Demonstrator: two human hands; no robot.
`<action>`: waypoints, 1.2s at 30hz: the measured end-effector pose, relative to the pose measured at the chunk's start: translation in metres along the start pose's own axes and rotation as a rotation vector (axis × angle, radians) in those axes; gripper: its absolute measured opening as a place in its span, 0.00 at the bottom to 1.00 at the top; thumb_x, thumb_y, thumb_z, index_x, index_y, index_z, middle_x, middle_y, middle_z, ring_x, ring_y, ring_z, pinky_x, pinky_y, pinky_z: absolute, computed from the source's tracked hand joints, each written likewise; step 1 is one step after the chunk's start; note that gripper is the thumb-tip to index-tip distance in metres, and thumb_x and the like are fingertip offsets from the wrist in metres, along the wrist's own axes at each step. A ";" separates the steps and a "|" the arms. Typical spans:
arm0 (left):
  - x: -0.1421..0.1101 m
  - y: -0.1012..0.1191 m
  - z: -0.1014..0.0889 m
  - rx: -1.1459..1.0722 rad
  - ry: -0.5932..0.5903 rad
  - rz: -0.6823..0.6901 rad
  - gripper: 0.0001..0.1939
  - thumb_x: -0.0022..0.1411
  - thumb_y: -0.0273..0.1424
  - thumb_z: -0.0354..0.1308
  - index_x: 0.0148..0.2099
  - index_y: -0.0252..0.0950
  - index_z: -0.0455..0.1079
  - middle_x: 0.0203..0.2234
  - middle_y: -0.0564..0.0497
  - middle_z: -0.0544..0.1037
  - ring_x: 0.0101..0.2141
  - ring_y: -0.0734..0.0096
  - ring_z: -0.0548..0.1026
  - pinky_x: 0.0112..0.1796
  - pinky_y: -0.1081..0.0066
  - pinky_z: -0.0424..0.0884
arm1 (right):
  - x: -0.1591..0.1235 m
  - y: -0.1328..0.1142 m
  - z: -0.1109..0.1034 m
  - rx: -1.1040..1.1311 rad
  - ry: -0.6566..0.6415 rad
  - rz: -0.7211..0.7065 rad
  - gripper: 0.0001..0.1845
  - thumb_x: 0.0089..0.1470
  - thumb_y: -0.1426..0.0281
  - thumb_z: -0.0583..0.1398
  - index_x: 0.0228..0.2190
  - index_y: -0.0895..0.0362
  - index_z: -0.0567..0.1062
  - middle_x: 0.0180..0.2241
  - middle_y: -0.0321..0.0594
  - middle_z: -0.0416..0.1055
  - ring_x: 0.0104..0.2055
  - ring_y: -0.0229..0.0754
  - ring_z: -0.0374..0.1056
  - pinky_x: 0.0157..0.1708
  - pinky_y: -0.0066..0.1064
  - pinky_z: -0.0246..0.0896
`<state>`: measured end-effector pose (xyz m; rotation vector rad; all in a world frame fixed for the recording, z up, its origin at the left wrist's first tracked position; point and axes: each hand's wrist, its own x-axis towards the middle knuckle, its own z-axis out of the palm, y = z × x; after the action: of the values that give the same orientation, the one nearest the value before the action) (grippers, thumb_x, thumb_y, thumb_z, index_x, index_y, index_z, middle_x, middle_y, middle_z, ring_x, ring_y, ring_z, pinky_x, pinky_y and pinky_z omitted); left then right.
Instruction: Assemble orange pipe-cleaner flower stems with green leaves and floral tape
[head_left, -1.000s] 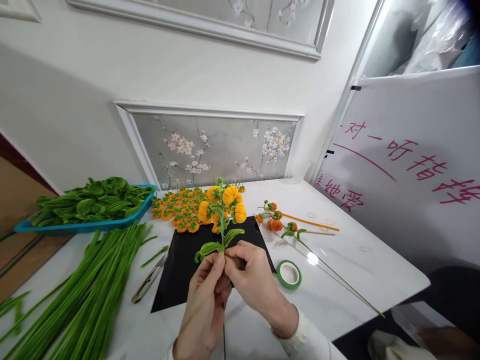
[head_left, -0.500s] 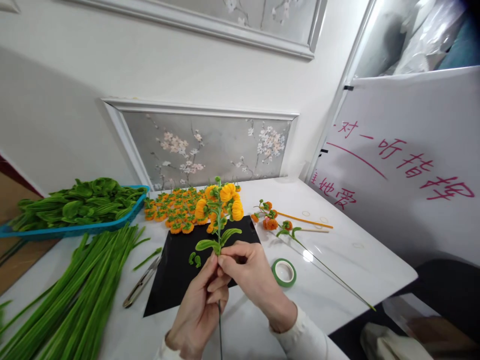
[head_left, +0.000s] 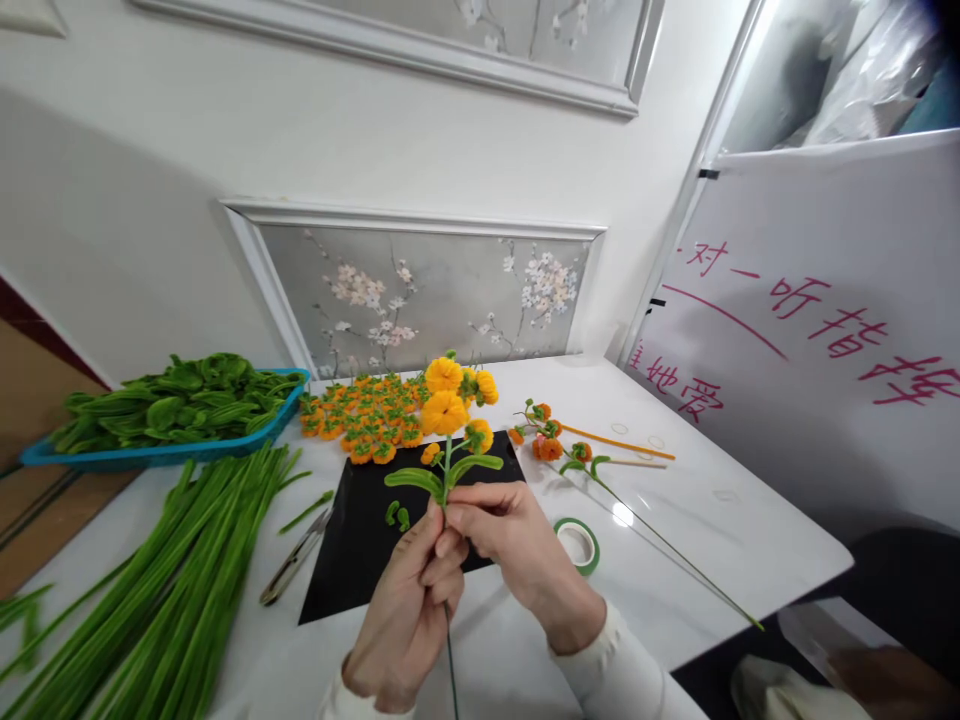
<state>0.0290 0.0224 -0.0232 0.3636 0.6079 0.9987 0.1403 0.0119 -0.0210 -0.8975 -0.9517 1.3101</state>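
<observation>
A handmade flower stem (head_left: 448, 455) stands upright in front of me, with fuzzy yellow-orange blooms at the top and two long green leaves (head_left: 414, 481) lower down. Just below those leaves, my left hand (head_left: 409, 600) pinches the stem, its other fingers curled round. My right hand (head_left: 521, 550) grips the same spot from the right, thumb and forefinger closed at the base of the leaves. The stem's thin lower end hangs beneath my left hand. Behind the hands lies a black mat (head_left: 341, 560) with small curled green pieces (head_left: 397, 515) on it.
Thread snips (head_left: 296, 560) and long green pipe cleaners (head_left: 172, 570) lie on the left, before a blue tray (head_left: 259, 440) of green leaves. Orange flower heads (head_left: 367, 415) cover the back. At right are green tape (head_left: 592, 545) and a finished orange flower stem (head_left: 667, 540).
The flower stem has turned, so its yellow blooms now face me and the leaves spread wider. Both hands keep their hold below the leaves. The whole view has shifted slightly.
</observation>
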 end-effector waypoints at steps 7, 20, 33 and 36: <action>-0.003 -0.001 0.006 0.311 -0.036 0.219 0.20 0.50 0.41 0.66 0.22 0.33 0.63 0.13 0.61 0.58 0.14 0.87 0.46 0.13 0.84 0.47 | 0.002 -0.010 0.005 0.043 0.070 0.015 0.08 0.37 0.68 0.67 0.20 0.60 0.76 0.15 0.32 0.66 0.17 0.29 0.54 0.18 0.23 0.48; -0.011 -0.006 -0.003 0.607 0.020 0.531 0.11 0.56 0.38 0.61 0.33 0.34 0.72 0.18 0.56 0.64 0.18 0.83 0.54 0.18 0.79 0.50 | -0.001 -0.017 0.008 -0.001 -0.020 -0.106 0.09 0.42 0.66 0.65 0.22 0.59 0.74 0.16 0.32 0.67 0.20 0.33 0.60 0.23 0.26 0.57; -0.017 -0.011 0.008 0.521 0.003 0.542 0.18 0.59 0.40 0.57 0.24 0.34 0.63 0.15 0.59 0.59 0.18 0.82 0.54 0.18 0.81 0.54 | -0.011 -0.033 0.010 -0.497 -0.024 -0.373 0.17 0.53 0.71 0.57 0.14 0.56 0.70 0.16 0.33 0.62 0.26 0.36 0.58 0.28 0.27 0.54; -0.017 -0.012 0.012 0.467 0.011 0.544 0.11 0.58 0.40 0.59 0.32 0.37 0.68 0.23 0.56 0.68 0.22 0.80 0.64 0.21 0.82 0.61 | -0.012 -0.029 0.015 -0.625 0.109 -0.429 0.15 0.53 0.73 0.56 0.16 0.56 0.72 0.17 0.33 0.59 0.25 0.36 0.57 0.24 0.27 0.52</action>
<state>0.0377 0.0019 -0.0153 0.9739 0.7721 1.3727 0.1361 -0.0022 0.0106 -1.1380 -1.4089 0.5907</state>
